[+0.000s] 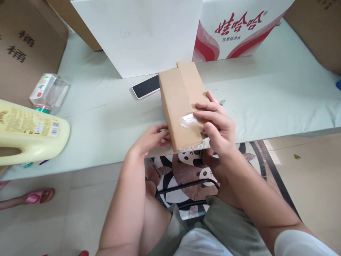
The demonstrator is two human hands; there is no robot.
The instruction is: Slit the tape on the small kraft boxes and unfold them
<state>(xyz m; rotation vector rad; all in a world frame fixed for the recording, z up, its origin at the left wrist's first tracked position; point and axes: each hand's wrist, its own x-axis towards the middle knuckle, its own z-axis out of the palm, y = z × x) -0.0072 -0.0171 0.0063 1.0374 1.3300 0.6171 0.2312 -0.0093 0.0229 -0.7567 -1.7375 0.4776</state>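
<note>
A small brown cardboard box (176, 96) stands tilted at the near edge of the table, a torn white patch (188, 121) on its upper face. My right hand (220, 122) grips its right side, with fingers laid over the top and the thumb near the front corner. At the lower left side, my left hand (156, 137) holds the box with curled fingers; the fingertips are partly hidden. Just behind the box lies a phone (146, 87) with a dark screen, its right end covered by the box.
Large white cartons (154, 32) stand behind on the pale tablecloth (98, 124). To the left are a yellow jug (34, 131), a clear bottle (50, 90) and a brown carton (26, 53). Another brown carton (317, 35) is at the right. Someone's foot in a pink sandal (39, 196) shows below.
</note>
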